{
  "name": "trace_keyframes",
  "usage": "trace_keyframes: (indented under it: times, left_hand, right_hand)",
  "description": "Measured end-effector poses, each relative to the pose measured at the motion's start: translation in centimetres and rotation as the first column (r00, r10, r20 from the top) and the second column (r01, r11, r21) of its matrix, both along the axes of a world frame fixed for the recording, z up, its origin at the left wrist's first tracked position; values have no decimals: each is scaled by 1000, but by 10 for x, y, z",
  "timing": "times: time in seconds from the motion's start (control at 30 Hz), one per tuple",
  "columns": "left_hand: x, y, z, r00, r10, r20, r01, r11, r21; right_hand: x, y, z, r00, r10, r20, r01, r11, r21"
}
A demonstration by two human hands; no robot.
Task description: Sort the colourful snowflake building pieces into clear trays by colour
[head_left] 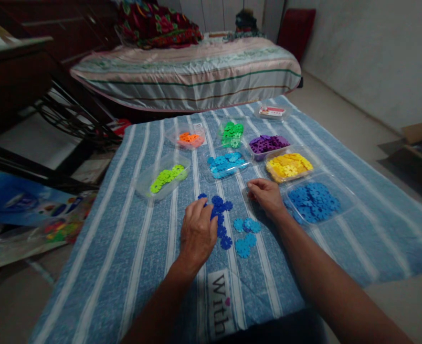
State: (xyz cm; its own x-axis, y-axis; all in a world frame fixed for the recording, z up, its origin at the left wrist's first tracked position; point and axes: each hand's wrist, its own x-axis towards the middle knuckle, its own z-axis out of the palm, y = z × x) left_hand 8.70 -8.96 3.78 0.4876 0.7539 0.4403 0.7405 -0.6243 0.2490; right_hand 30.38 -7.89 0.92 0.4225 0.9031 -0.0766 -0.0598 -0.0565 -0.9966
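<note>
My left hand point(198, 231) rests with its fingers apart at the edge of a loose heap of dark blue snowflake-shaped plastic discs point(218, 204); its fingertips cover some of them. My right hand point(266, 195) hovers over the cloth in a pinch, between the tub of light blue discs point(227, 163) and the tub of yellow discs point(290, 164). Whatever its fingertips hold, if anything, is hidden. A few light blue discs point(243, 247) lie loose between my forearms. Medium blue discs point(314, 201) fill a clear tub beside my right wrist.
On the striped cloth point(150, 267) stand more clear tubs, with lime discs point(168, 177), orange discs point(190, 139), green discs point(232, 134) and purple discs point(268, 144). A lidded clear box point(271, 112) sits at the far edge. Behind is a bed point(193, 71).
</note>
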Motion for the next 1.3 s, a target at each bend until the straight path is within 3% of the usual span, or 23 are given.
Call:
trace_keyframes:
  times: [0.1, 0.2, 0.27, 0.37, 0.57, 0.73, 0.83, 0.93, 1.0, 1.07, 1.17, 1.23, 1.3]
  left_hand:
    - [10, -5, 1, 996, -90, -17, 90, 996, -25]
    - [22, -10, 1, 972, -228, -60, 218, 966, -140]
    - [28, -12, 0, 959, -267, -89, 243, 946, -215]
    - [32, -11, -1, 957, -280, -80, 246, 926, -286]
    - [30, -8, 5, 963, -257, 81, 269, 900, -344]
    - [28, -5, 16, 949, -233, 211, 303, 856, -419]
    - [32, 8, 35, 940, -187, 285, 279, 902, -330]
    - [42, 29, 60, 934, -123, 334, 147, 988, -46]
    - [48, 42, 72, 937, -95, 336, 62, 992, 107]
    - [52, 48, 74, 942, -93, 321, 42, 985, 165]
    - [52, 44, 60, 956, -198, 214, 194, 980, 39]
    - [48, 34, 45, 950, -299, 94, 311, 939, -150]
    - [44, 22, 33, 937, -349, -29, 323, 893, -313]
  right_hand:
    - [0, 0, -1, 1000, 2, 3, -2, 1000, 6]
    - [0, 0, 0, 1000, 2, -8, -2, 1000, 10]
    - [-1, -1, 2, 1000, 5, -8, -5, 1000, 12]
    - [-1, -1, 3, 1000, 7, 5, -7, 1000, 6]
    - [-1, -1, 2, 1000, -1, -7, 1, 1000, -3]
    - [-1, -1, 3, 1000, 0, -8, 0, 1000, 0]
    - [0, -1, 3, 1000, 4, -4, -4, 1000, -1]
    - [0, -1, 2, 1000, 6, 1, -6, 1000, -4]
    - [0, 0, 0, 1000, 3, -2, -3, 1000, 1]
    - [0, 0, -1, 1000, 5, -10, -5, 1000, 4]
    - [1, 0, -1, 1000, 15, -11, -14, 1000, 16]
    - [0, 1, -1, 1000, 17, 1, -17, 1000, 24]
    - [0, 1, -1, 1000, 13, 5, -13, 1000, 19]
